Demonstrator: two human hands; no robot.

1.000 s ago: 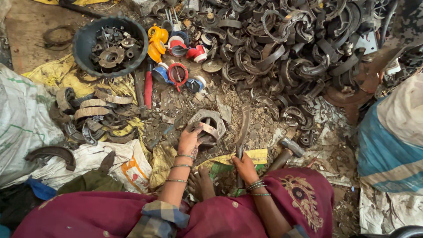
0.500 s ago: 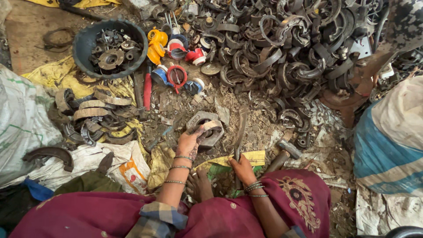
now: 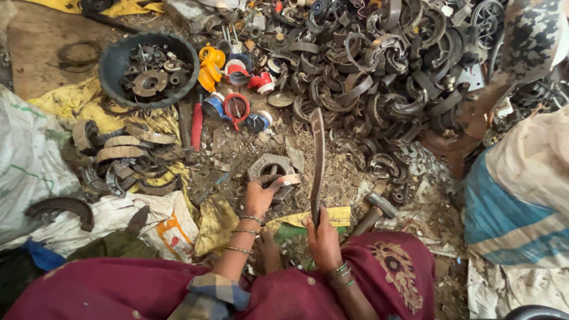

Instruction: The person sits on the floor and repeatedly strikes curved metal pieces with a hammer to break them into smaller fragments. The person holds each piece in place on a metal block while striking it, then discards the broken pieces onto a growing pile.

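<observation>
Just under left hand (image 3: 259, 198): brake shoe (image 3: 288, 179)

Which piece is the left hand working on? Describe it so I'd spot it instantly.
Start at the big heap of dark curved metal shoes and drop to the littered ground before the person. There the left hand presses a grey curved metal shoe; unlike its neighbours it lies alone, pale lining strip showing.

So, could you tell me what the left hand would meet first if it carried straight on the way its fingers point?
The left hand already rests against the grey curved metal brake shoe; probably that.
</observation>
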